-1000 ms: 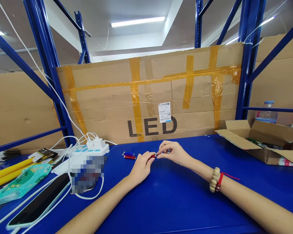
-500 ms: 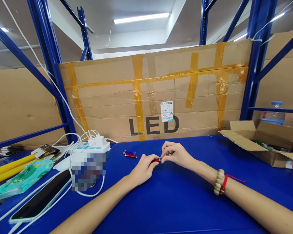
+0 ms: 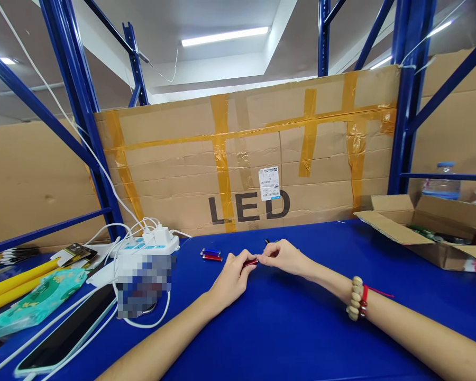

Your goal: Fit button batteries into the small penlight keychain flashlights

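Note:
Between the thumb and fingers of my left hand (image 3: pixel 232 275) is a small red cylinder (image 3: pixel 250 262), its right end sticking out. My right hand (image 3: pixel 283 256) is closed at that end, its fingertips pinched; whatever they grip is too small to make out. A dark object (image 3: pixel 267 241) shows just behind the right fingers, mostly hidden. To the left of my hands, a blue cylinder (image 3: pixel 211 252) and another red cylinder (image 3: pixel 212 258) lie side by side on the blue table (image 3: pixel 293 328).
At the left are a white power strip (image 3: pixel 158 244) with cables, a phone (image 3: pixel 69 330), a teal packet (image 3: pixel 35 304) and yellow rods (image 3: pixel 19 280). An open cardboard box (image 3: pixel 436 248) stands at the right. A large cardboard sheet (image 3: pixel 174 180) closes off the back.
The right fingers have curled in more, and a dark object now shows behind them. The red cylinder stays in my left hand. The view has shifted slightly.

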`<act>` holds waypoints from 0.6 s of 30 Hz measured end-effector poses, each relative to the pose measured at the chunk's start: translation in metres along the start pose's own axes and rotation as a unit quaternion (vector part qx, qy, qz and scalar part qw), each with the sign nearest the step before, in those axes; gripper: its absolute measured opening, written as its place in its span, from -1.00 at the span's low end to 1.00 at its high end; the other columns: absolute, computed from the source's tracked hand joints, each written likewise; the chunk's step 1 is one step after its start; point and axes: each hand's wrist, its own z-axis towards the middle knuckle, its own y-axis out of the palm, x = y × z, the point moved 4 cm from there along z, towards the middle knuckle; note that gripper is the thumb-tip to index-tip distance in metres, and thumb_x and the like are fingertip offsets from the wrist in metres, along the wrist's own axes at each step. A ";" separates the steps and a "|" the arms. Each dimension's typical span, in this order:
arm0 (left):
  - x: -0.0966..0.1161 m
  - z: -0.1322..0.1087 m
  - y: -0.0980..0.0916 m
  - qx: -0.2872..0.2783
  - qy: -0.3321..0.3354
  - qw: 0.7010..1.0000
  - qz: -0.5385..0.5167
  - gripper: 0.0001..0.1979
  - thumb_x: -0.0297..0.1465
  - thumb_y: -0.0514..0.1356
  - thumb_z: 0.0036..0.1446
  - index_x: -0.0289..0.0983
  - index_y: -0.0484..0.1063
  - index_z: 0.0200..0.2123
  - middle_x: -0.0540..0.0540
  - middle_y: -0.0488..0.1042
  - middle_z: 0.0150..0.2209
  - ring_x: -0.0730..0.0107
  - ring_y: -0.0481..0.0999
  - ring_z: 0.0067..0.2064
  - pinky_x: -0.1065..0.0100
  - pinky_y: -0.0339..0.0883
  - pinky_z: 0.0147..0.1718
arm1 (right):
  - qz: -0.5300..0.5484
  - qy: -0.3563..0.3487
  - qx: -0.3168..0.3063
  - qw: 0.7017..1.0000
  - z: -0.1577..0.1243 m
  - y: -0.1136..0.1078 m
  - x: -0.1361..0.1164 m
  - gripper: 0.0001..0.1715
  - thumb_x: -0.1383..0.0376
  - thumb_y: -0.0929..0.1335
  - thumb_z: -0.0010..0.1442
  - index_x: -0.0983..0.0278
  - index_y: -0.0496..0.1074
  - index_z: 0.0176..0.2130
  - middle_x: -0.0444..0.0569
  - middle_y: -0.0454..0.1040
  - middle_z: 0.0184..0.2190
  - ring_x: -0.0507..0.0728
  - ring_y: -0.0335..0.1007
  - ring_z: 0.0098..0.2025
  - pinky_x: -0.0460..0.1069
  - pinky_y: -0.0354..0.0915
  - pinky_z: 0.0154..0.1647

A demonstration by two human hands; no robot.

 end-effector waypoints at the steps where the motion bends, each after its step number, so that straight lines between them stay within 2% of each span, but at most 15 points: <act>1: 0.001 0.000 0.000 0.001 0.001 1.000 0.001 -0.85 -0.45 -0.01 0.24 -0.17 0.34 -0.23 -0.01 0.51 -0.23 0.28 0.36 -0.29 0.29 0.22 -0.23 | 0.003 0.011 -0.005 1.000 0.000 0.001 0.001 -0.45 -0.09 0.35 0.00 0.33 0.47 -0.61 -0.13 0.33 -0.67 -0.03 0.14 -0.60 -0.10 0.09 -0.60; 4: 0.002 0.001 -0.001 0.002 0.001 1.000 0.002 -0.80 -0.47 -0.02 0.24 -0.14 0.34 -0.16 0.01 0.52 -0.21 0.30 0.38 -0.30 0.28 0.21 -0.21 | 0.007 0.030 -0.007 1.000 0.000 0.003 0.002 -0.42 -0.12 0.33 0.01 0.34 0.49 -0.59 -0.14 0.31 -0.71 -0.05 0.09 -0.64 -0.11 0.03 -0.65; 7: 0.000 0.004 0.001 0.007 -0.009 1.000 0.005 -0.82 -0.45 -0.02 0.25 -0.16 0.35 -0.18 0.01 0.53 -0.27 0.29 0.39 -0.34 0.27 0.22 -0.22 | -0.003 0.021 0.012 1.000 0.003 0.002 0.004 -0.43 -0.12 0.34 -0.01 0.33 0.50 -0.59 -0.12 0.35 -0.69 -0.03 0.14 -0.62 -0.10 0.07 -0.62; 10: -0.003 0.006 0.002 0.013 -0.022 1.000 0.003 -0.83 -0.43 -0.01 0.25 -0.16 0.35 -0.19 0.02 0.52 -0.36 0.29 0.41 -0.35 0.27 0.23 -0.24 | -0.029 -0.004 0.048 0.998 0.006 -0.004 0.004 -0.52 -0.07 0.39 -0.04 0.30 0.52 -0.55 -0.09 0.43 -0.59 0.00 0.22 -0.55 -0.09 0.13 -0.54; 13: -0.004 0.008 0.001 0.019 -0.029 0.999 -0.004 -0.83 -0.43 -0.02 0.25 -0.17 0.35 -0.18 0.03 0.52 -0.40 0.31 0.43 -0.37 0.27 0.24 -0.25 | -0.057 -0.040 0.079 0.994 0.007 -0.012 0.001 -0.65 0.02 0.43 -0.04 0.25 0.55 -0.42 -0.09 0.47 -0.46 0.01 0.26 -0.50 -0.08 0.16 -0.48; 18: -0.002 0.010 -0.001 0.017 -0.034 0.999 -0.014 -0.81 -0.46 -0.03 0.24 -0.21 0.35 -0.16 0.01 0.50 -0.43 0.32 0.44 -0.39 0.28 0.25 -0.28 | -0.100 -0.113 0.065 0.986 0.004 -0.017 -0.007 -0.76 0.08 0.45 -0.01 0.18 0.58 -0.37 -0.11 0.46 -0.36 -0.02 0.28 -0.49 -0.09 0.15 -0.46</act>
